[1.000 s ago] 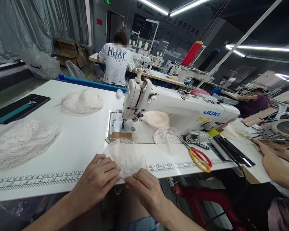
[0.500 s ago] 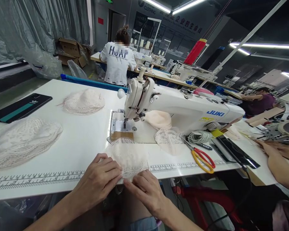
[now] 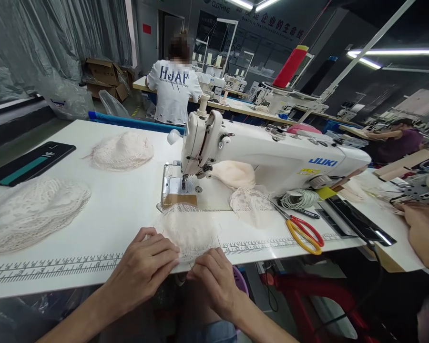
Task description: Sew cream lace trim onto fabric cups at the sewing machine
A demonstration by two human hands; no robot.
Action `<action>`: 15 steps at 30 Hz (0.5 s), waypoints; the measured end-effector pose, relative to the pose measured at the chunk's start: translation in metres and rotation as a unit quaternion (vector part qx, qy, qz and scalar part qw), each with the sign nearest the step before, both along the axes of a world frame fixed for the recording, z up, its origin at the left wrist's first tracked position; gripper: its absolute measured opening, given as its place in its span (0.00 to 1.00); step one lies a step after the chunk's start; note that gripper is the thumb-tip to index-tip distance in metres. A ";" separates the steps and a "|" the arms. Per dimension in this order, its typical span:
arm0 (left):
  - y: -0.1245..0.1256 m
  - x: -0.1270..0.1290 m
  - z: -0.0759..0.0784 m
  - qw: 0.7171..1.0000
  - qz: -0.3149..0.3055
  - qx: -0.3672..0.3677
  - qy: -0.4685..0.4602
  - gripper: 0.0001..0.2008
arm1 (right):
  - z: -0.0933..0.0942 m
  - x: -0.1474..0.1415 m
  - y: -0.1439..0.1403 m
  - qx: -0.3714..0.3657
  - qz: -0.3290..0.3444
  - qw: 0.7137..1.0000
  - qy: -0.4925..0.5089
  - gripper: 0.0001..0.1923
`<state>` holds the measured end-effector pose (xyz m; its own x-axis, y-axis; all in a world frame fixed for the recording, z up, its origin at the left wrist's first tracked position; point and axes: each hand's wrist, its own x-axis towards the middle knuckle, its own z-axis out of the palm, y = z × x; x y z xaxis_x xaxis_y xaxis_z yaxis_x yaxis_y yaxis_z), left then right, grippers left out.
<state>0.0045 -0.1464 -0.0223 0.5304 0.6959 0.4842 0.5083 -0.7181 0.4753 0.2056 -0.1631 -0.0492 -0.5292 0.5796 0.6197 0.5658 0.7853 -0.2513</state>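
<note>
A pale pink lace piece (image 3: 191,232) lies on the white table just in front of the sewing machine (image 3: 257,150). My left hand (image 3: 148,259) is closed on its lower left edge, thumb and fingers pinched together. At the lower right edge my right hand (image 3: 214,278) is closed too, its fingers curled over the fabric at the table's front edge. The fabric's far edge reaches up to the brown plate below the needle. Another lace piece (image 3: 252,205) lies right of it, and a beige moulded cup (image 3: 234,174) sits behind, under the machine arm.
Stacked lace cups (image 3: 39,209) and a smaller lace pile (image 3: 123,151) lie on the left, near a black phone-like case (image 3: 32,163). Scissors (image 3: 303,233), coiled cord (image 3: 299,200) and a black phone (image 3: 361,221) are on the right. A co-worker's arm (image 3: 425,238) shows at far right.
The camera view has shifted slightly. My right hand's fingers have curled in more and its thumb has drawn back a little to the right; the lace piece stays nearly in place.
</note>
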 end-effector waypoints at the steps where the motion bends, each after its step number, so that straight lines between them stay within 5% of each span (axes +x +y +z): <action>1: 0.000 0.000 0.000 1.000 0.003 0.001 0.000 0.09 | 0.000 0.001 -0.001 -0.001 -0.005 1.000 0.009 0.11; 9: -0.002 0.001 -0.001 1.000 -0.002 0.006 -0.013 0.08 | 0.008 0.048 -0.022 -0.025 -0.009 0.998 0.051 0.05; 15: -0.002 0.002 -0.001 1.000 0.012 -0.007 -0.007 0.08 | 0.009 0.026 -0.011 -0.008 0.044 0.998 -0.052 0.12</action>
<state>0.0064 -0.1481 -0.0237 0.5064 0.7148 0.4822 0.5182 -0.6993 0.4924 0.2312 -0.1742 -0.0398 -0.6397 0.5377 0.5492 0.5186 0.8294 -0.2078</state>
